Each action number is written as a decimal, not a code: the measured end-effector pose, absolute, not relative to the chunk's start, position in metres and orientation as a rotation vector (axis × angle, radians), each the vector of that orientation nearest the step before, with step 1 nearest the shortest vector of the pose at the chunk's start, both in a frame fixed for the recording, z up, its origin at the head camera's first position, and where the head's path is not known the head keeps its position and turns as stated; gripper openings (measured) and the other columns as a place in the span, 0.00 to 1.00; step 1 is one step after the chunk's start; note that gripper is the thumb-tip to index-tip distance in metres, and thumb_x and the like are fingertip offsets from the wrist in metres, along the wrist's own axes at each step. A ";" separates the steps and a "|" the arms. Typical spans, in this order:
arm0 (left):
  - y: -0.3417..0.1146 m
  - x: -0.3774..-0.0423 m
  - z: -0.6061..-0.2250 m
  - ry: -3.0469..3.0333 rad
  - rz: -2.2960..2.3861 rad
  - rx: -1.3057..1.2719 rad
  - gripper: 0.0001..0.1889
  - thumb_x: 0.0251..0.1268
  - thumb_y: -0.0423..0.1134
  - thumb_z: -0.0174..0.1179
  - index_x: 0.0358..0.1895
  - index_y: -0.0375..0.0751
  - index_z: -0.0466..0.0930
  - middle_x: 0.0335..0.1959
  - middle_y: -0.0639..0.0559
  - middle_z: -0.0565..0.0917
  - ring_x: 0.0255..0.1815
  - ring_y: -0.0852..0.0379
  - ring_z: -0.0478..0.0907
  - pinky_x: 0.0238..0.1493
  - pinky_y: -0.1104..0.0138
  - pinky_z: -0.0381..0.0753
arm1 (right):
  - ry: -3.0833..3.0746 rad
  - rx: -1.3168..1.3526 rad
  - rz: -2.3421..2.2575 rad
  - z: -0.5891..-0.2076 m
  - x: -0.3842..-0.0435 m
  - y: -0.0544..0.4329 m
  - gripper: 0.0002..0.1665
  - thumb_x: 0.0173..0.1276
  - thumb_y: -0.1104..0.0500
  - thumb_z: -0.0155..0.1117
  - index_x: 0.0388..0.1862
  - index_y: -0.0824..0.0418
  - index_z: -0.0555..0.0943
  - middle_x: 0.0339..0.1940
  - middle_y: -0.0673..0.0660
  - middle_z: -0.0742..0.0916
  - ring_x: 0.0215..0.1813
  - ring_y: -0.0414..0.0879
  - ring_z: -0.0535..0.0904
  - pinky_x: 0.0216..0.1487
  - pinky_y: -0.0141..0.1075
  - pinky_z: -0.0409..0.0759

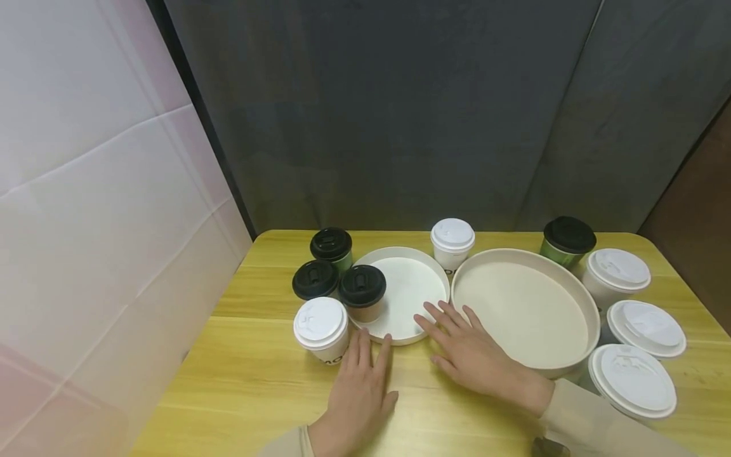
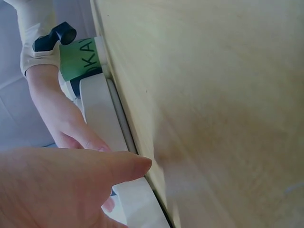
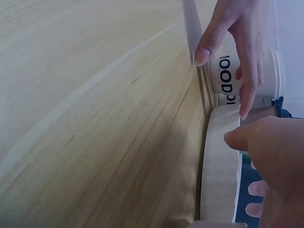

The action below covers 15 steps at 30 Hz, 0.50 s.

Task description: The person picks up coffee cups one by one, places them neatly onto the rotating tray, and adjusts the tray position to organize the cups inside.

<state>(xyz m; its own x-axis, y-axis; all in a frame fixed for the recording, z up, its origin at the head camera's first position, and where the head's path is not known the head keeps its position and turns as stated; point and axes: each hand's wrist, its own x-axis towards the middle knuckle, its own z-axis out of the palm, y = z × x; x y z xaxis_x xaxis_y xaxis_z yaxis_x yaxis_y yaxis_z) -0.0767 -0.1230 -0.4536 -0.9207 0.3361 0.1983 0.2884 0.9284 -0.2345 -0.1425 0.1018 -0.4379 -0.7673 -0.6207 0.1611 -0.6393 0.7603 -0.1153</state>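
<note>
My left hand (image 1: 358,397), fingers extended, lies at the near left edge of a small round white tray (image 1: 408,279), beside a white-lidded cup (image 1: 322,327). My right hand (image 1: 471,349) has its fingers spread at the same tray's right rim, close to a larger cream tray (image 1: 525,304). Neither hand grips anything; whether the fingertips touch the rim is unclear. A brown cup with a black lid (image 1: 362,293) stands at the small tray's left side, overlapping it in view. In the right wrist view, the left hand (image 3: 244,42) hangs in front of the white cup (image 3: 230,76) with dark lettering.
Two more black-lidded cups (image 1: 316,279) (image 1: 331,244) stand left of the small tray. Behind the trays is a white cup (image 1: 452,241). Right of the large tray stand a green black-lidded cup (image 1: 568,241) and several white-lidded cups (image 1: 617,270). A dark partition (image 1: 388,114) rises behind the wooden table (image 1: 240,374).
</note>
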 end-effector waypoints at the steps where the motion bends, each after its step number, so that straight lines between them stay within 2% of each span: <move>1: -0.123 -0.077 -0.454 -2.846 0.284 -0.467 0.48 0.53 0.66 0.63 0.74 0.43 0.63 0.69 0.30 0.69 0.72 0.36 0.67 0.70 0.56 0.73 | -2.841 1.023 0.250 -0.438 -0.143 0.102 0.40 0.71 0.45 0.60 0.78 0.49 0.61 0.79 0.58 0.65 0.79 0.60 0.60 0.74 0.66 0.60; 4: -0.124 -0.077 -0.454 -2.838 0.315 -0.471 0.47 0.54 0.66 0.63 0.73 0.43 0.64 0.69 0.32 0.69 0.72 0.37 0.67 0.69 0.56 0.74 | -2.845 1.028 0.256 -0.438 -0.143 0.101 0.40 0.71 0.45 0.59 0.78 0.50 0.61 0.80 0.58 0.65 0.79 0.61 0.60 0.74 0.66 0.60; 9: -0.124 -0.078 -0.454 -2.861 0.394 -0.469 0.48 0.57 0.68 0.59 0.72 0.36 0.64 0.72 0.39 0.70 0.73 0.42 0.66 0.71 0.57 0.72 | -2.846 1.034 0.271 -0.438 -0.143 0.099 0.39 0.71 0.45 0.60 0.78 0.50 0.61 0.79 0.58 0.66 0.79 0.61 0.60 0.74 0.66 0.59; 11: -0.124 -0.078 -0.454 -2.860 0.403 -0.460 0.49 0.56 0.68 0.59 0.72 0.34 0.64 0.71 0.39 0.70 0.73 0.43 0.66 0.70 0.58 0.72 | -2.846 1.037 0.275 -0.438 -0.143 0.099 0.40 0.71 0.45 0.60 0.78 0.50 0.61 0.79 0.58 0.66 0.79 0.60 0.60 0.74 0.65 0.59; 15: -0.124 -0.078 -0.454 -2.845 0.377 -0.454 0.48 0.55 0.67 0.62 0.73 0.39 0.63 0.70 0.35 0.70 0.73 0.39 0.66 0.69 0.58 0.73 | -2.844 1.043 0.274 -0.439 -0.143 0.098 0.40 0.71 0.45 0.60 0.78 0.50 0.61 0.80 0.58 0.65 0.80 0.60 0.60 0.74 0.66 0.59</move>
